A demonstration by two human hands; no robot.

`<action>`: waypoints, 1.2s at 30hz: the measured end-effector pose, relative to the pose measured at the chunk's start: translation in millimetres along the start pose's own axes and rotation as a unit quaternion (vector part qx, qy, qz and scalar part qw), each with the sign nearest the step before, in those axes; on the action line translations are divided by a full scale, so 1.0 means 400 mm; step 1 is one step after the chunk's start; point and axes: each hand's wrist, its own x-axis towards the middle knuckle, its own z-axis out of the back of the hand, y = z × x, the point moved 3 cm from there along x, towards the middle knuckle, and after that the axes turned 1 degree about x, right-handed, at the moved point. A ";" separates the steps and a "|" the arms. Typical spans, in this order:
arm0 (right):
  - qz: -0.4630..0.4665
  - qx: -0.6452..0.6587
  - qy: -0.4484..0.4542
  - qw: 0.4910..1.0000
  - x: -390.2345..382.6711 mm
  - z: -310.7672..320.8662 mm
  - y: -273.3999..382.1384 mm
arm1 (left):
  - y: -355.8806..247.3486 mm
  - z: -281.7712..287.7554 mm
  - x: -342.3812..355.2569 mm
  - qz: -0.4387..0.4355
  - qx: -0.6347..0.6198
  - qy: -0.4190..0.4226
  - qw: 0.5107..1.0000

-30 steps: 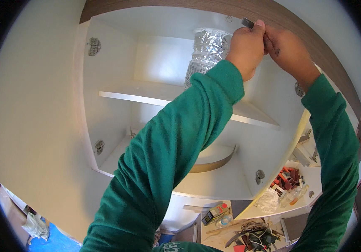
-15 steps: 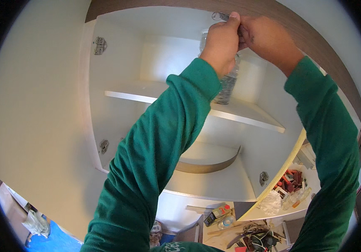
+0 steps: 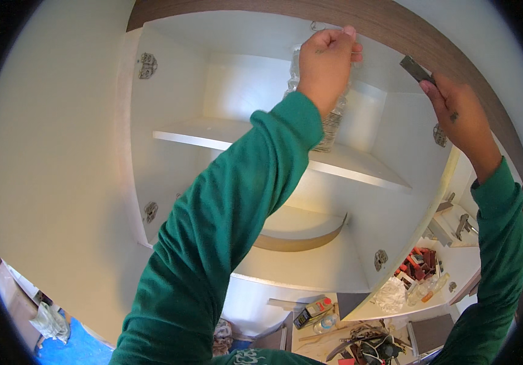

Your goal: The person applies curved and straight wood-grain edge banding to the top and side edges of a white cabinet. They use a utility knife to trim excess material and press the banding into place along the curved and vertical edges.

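Note:
My left hand (image 3: pixel 325 67) is raised at the top front of the open white cabinet (image 3: pixel 167 91), just below the brown wood band (image 3: pixel 389 24). Its fingers are curled together; whatever is between them is hidden. A clear ribbed plastic container (image 3: pixel 329 132) stands on the middle shelf (image 3: pixel 359 168) behind it, partly covered. To the right, my right hand (image 3: pixel 456 115) grips a short, flat dark bar (image 3: pixel 415 68) near the band. A curved strip (image 3: pixel 301 243) lies on the cabinet's bottom.
Hinge fittings (image 3: pixel 147 66) are fixed to both side walls. At lower right, red tools and bottles (image 3: pixel 419 261) sit on a white surface. Below are a carton (image 3: pixel 311 312), cluttered tools (image 3: pixel 371 344) and another bottle. Blue sheeting (image 3: pixel 76 344) covers the floor at lower left.
My right hand has moved rightward and down, away from my left, taking the dark bar with it. My left hand first moved up-left, then slightly down and right.

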 end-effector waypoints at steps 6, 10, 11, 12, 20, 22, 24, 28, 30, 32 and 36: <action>-0.060 0.003 0.022 0.998 -0.028 0.020 0.009 | 0.028 0.010 0.037 -0.055 0.113 -0.049 0.991; -0.052 0.028 0.028 0.998 -0.032 0.034 0.007 | 0.054 0.054 0.021 -0.056 0.086 -0.102 0.989; -0.048 0.037 0.030 0.998 -0.030 0.036 0.009 | 0.062 0.067 0.014 -0.056 0.062 -0.124 0.989; -0.033 0.035 0.015 0.999 -0.027 0.032 0.018 | 0.070 0.073 0.000 -0.033 0.072 -0.117 0.990; 0.005 0.027 -0.017 0.999 0.055 -0.024 0.089 | 0.063 0.028 0.016 -0.141 0.176 -0.093 0.970; 0.004 0.053 -0.032 0.998 0.052 -0.016 0.091 | 0.043 0.034 0.031 -0.135 0.224 -0.087 0.961; 0.008 0.062 -0.043 0.997 0.049 -0.009 0.087 | 0.033 0.039 0.036 -0.133 0.250 -0.085 0.955; 0.011 0.050 -0.051 0.997 0.037 -0.006 0.064 | 0.022 0.046 0.031 -0.134 0.265 -0.083 0.951; 0.000 0.044 -0.042 0.998 0.033 -0.012 0.058 | 0.015 0.037 0.017 -0.135 0.285 -0.069 0.946; -0.020 0.037 -0.026 0.999 0.033 -0.021 0.050 | 0.009 0.022 -0.007 -0.141 0.317 -0.045 0.937; 0.002 0.037 -0.050 0.998 0.069 -0.052 0.066 | 0.052 -0.005 -0.032 -0.021 0.149 0.059 0.987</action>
